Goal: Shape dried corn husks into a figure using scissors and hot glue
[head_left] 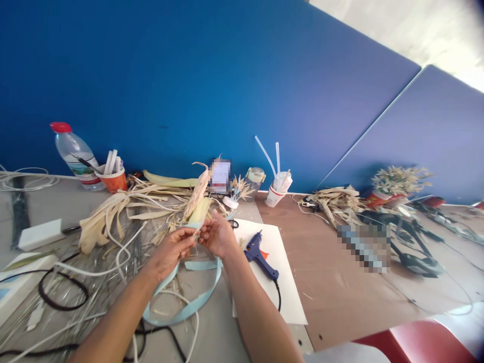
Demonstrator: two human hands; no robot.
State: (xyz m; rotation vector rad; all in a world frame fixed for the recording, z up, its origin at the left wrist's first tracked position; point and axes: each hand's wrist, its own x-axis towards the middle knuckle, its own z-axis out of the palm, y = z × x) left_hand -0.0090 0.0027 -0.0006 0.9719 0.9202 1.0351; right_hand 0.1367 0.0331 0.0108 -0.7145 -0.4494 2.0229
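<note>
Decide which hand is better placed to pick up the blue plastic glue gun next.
Likely the right hand: the glue gun lies beside its forearm, on the white rectangular sheet, while the left hand is farther off. Both hands are busy at the pale-blue flat ribbon.

The surface [330,302] is grey on the left and brown on the right, the two parts meeting along a seam. At the left rear stand a plastic water bottle [77,157] with a red cap and, just beside it, an orange paper cup [115,182]. Dried corn husks [93,228] sprawl in front of the cup, near a white box [41,235]. White cables [121,258], black cables [64,305] and clear plastic film [93,285] tangle across the left part. A white paper sheet [291,300] spans the seam. Behind it stand a lidded jar [255,182] and a white paper cup [274,198]. A second husk heap [338,201] and a black strap-like object [419,264] lie on the right.
</note>
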